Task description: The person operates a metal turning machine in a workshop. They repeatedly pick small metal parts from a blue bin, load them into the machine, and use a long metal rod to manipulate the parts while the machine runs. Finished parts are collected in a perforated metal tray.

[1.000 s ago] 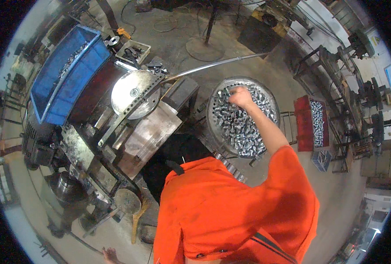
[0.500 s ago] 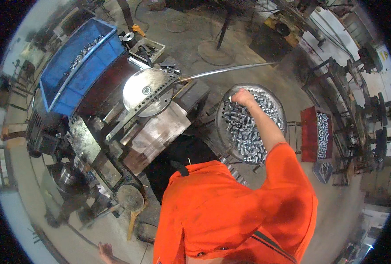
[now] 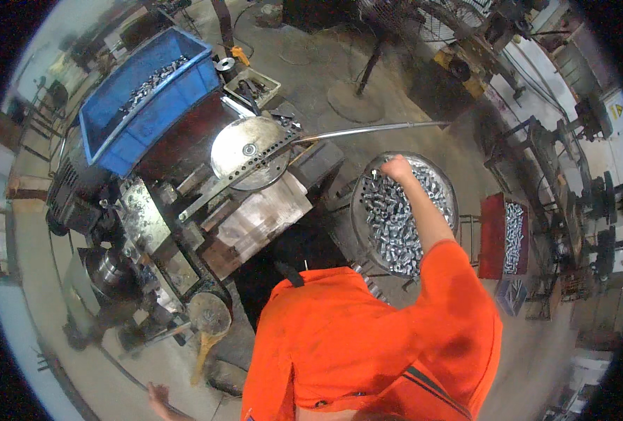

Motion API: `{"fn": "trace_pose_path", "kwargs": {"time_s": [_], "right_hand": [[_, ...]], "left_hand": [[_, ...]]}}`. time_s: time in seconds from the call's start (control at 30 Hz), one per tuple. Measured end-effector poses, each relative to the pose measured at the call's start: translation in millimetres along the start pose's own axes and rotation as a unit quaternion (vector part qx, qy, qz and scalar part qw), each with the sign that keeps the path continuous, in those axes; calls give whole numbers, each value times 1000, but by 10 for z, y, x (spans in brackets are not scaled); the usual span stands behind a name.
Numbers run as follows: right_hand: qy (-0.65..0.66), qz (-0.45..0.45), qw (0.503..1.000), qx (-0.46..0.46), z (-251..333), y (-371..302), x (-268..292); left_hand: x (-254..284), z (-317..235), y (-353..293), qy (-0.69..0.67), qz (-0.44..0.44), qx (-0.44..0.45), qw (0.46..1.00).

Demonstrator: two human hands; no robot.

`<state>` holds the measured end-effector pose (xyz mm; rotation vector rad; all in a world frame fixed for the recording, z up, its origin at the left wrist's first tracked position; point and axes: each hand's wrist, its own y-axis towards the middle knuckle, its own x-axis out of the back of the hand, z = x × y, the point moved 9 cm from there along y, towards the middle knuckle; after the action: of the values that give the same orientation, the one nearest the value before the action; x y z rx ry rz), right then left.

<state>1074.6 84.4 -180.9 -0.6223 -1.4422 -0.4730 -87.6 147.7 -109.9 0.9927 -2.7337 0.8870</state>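
Observation:
My right hand (image 3: 397, 169) is over the far side of a round metal tray (image 3: 359, 205), its fingers closed on a small metal fitting (image 3: 375, 172) that sticks out to the left. A heap of short shiny metal fittings (image 3: 399, 231) fills much of this tray. Down at the lower left edge, my left hand (image 3: 158, 394) shows small and partly blurred, with its fingers apart and nothing seen in it. A thin dark line, rod or cable, runs close by that hand; I cannot tell whether they touch.
Left of the tray stands a machine with a round metal disc (image 3: 231, 151), crossed by a perforated bar and a long rod (image 3: 374, 130). Beyond it is a blue bin (image 3: 164, 105) of metal parts. A red bin (image 3: 492, 238) of parts stands right. A fan stand (image 3: 369, 70) rises behind.
The whole view has shifted, so things sit a little lower and to the right. My right hand stays over the tray's far side; the fitting in its fingers now shows more plainly.

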Motion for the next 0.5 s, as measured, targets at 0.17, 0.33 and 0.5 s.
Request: {"fn": "trace_pose_path", "kwargs": {"time_s": [0.17, 0.33, 0.5], "right_hand": [[349, -80, 931, 69, 646, -516, 884], [463, -87, 871, 139, 1744, -931, 1858], [439, -16, 817, 373, 3392, -1062, 2251]], "left_hand": [[-86, 27, -394, -13, 65, -62, 996], [-127, -12, -397, -1, 74, -75, 994], [-177, -378, -877, 256, 53, -184, 948]]}}
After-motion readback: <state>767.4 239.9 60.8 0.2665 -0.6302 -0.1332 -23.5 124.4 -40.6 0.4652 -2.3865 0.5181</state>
